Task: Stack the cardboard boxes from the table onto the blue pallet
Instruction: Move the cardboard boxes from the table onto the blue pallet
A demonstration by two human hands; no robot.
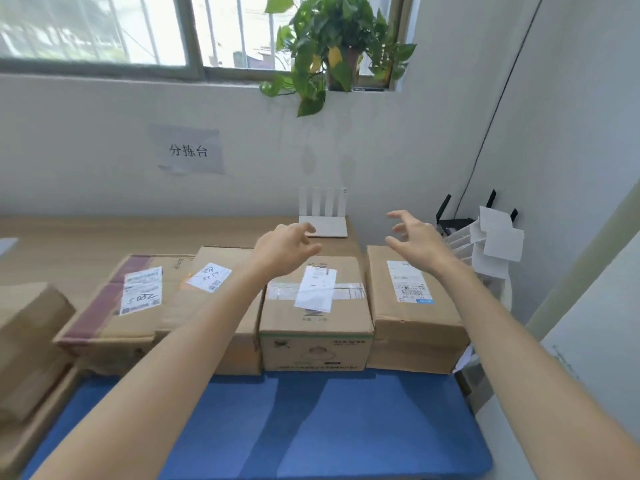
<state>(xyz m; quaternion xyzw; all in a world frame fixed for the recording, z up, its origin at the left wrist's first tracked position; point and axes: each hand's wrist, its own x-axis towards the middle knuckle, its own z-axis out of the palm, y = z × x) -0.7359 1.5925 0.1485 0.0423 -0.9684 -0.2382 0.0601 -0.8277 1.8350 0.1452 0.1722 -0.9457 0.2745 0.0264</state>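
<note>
Several cardboard boxes stand in a row along the far edge of the blue pallet (311, 427). From the left: a flat box with dark red tape (114, 306), a taller box with a handwritten label (194, 306), a box with green print on its front (315, 327) and a long box with a barcode label (412, 317). My left hand (285, 249) hovers over the back of the green-print box, fingers loosely spread, holding nothing. My right hand (414, 239) hangs in the air above the barcode box, fingers spread and slightly curled, also holding nothing.
A wooden table (104, 237) runs behind the boxes along the wall, with a white router (323, 220) on it. More cardboard boxes (27, 341) are piled at the left. Loose paper slips (495, 244) and a black router sit at the right corner. A plant hangs from the windowsill.
</note>
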